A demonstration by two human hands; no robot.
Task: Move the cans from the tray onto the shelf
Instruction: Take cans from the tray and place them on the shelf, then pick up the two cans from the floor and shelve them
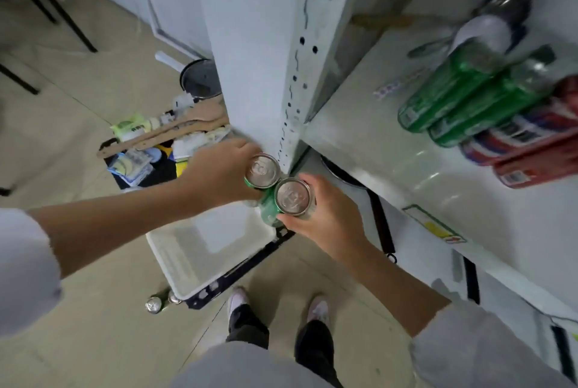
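Above the white tray [200, 250], left hand [219, 178] wrapped round one green can [262, 171], right hand [325, 218] round another [289, 200] (cans touching).

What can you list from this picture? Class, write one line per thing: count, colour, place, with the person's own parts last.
held cans: two, green with silver tops, one in each hand above the tray
white tray: one, white, on the floor below the hands
shelf cans: two green, beside at least two red, on the shelf at right
shelf: one, pale grey, at right
floor cans: two, silver tops, by the tray's near corner
pan: one, dark, on the floor behind the post
wooden utensils: brown, on a cluttered black crate
left hand: one, gripping a can
right hand: one, gripping a can
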